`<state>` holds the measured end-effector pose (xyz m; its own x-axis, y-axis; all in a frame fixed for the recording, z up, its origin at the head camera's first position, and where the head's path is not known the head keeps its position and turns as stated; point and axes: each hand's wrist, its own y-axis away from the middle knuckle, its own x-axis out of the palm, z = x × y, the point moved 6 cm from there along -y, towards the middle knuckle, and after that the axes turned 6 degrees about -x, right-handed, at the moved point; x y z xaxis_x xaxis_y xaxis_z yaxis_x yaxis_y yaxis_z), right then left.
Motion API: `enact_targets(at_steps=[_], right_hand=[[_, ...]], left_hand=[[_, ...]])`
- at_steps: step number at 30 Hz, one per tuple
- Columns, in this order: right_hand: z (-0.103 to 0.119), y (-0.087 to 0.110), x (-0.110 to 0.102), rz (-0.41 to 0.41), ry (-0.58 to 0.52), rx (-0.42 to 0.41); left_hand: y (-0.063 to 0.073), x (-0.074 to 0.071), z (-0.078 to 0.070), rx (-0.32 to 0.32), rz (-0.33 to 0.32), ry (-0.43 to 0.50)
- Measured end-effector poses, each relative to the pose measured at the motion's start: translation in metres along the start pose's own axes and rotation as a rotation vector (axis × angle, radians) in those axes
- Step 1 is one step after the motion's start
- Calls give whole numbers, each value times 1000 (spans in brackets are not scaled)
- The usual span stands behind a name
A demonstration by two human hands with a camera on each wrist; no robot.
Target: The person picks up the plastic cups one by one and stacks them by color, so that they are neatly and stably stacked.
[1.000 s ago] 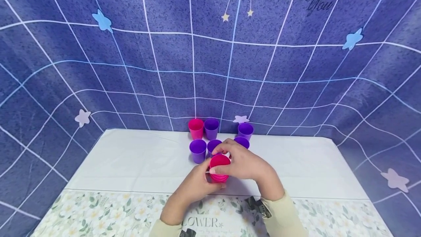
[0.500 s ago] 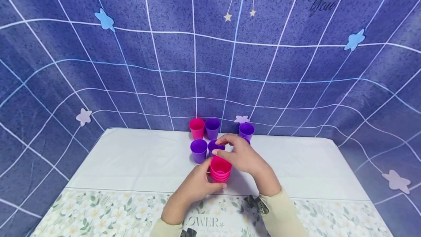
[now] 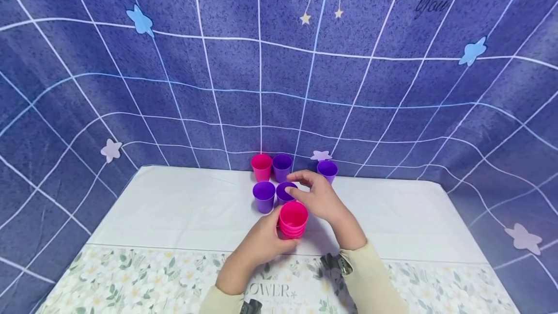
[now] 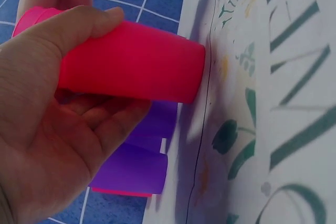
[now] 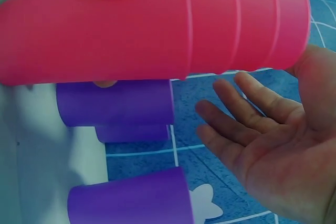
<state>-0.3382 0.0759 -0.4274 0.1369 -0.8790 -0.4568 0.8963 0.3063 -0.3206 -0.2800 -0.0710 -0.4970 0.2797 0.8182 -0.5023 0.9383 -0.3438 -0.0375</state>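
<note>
My left hand (image 3: 261, 239) grips a stack of nested pink cups (image 3: 293, 219) near the front of the white surface. In the left wrist view its thumb lies along one side of the pink stack (image 4: 136, 61) and the fingers along the other. Just beyond the stack's rim, my right hand (image 3: 320, 195) hovers with its fingers spread and nothing between them. The right wrist view shows several rim lines on the pink stack (image 5: 147, 30), with the right hand (image 5: 262, 129) beside the top end. Behind the stack stand two purple cups, one left (image 3: 264, 197) and one right (image 3: 286, 193).
At the back, a single pink cup (image 3: 261, 167) stands beside a purple cup (image 3: 282, 167). Another purple cup (image 3: 327, 171) stands right of them, partly behind the right hand. A flower-print cloth (image 3: 152, 275) covers the front; a blue grid-patterned curtain (image 3: 226, 71) rises behind.
My right hand has let go of the stack's top rim and lifted away from it toward the back. The left hand keeps its grip on the pink cups in nearly the same place.
</note>
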Motion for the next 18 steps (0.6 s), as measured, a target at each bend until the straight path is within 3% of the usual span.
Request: enact_targets(at_steps=[8, 18], right_hand=[[-10, -6, 7, -8, -7, 43], [-1, -7, 14, -26, 21, 6]], left_hand=[[1, 2, 0, -24, 3, 19], [1, 3, -3, -28, 38, 21]])
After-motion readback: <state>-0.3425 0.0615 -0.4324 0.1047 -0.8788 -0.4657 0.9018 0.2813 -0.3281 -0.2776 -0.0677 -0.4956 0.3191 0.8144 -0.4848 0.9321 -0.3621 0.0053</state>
